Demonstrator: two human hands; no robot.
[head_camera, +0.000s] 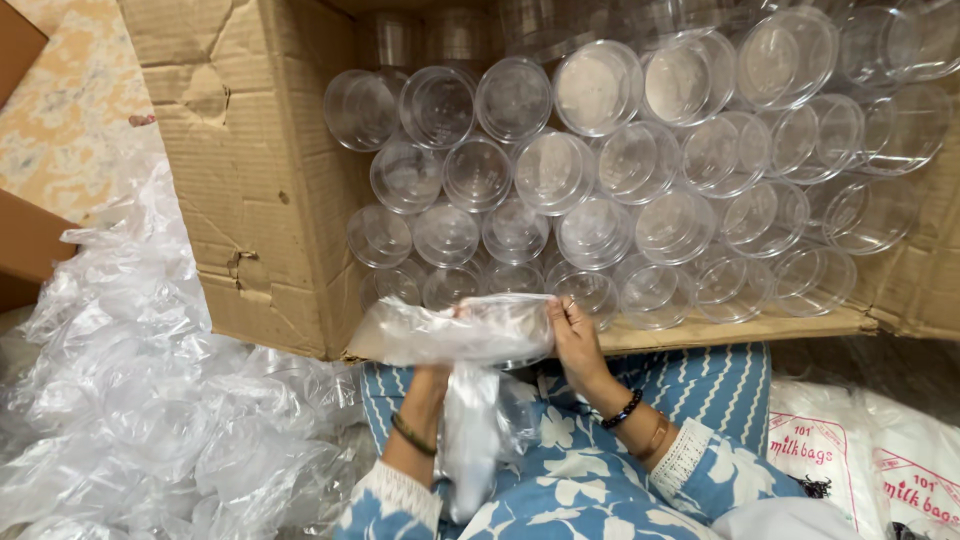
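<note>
From the head camera, the right hand (575, 340) rises from a blue floral sleeve, wrist bent back, fingers curled over the right end of a clear plastic bag (455, 330) and closed on it. The left hand (435, 375) comes up beneath the same bag, mostly hidden behind the film, so how it grips cannot be told; only its forearm with a dark bangle shows.

The bag is thin, glossy and crinkled, stretched sideways between the hands just near of the cardboard box (250, 190), with a loose tail hanging down over the lap. Something round and clear seems to sit inside it, blurred by the film.

The box is worn brown corrugated card, its flap creased, packed with rows of clear round plastic containers (600, 180) lying with their mouths toward the camera. A heap of crumpled transparent bags (150, 400) lies at the left, and white printed packets (860, 450) at the near right.
</note>
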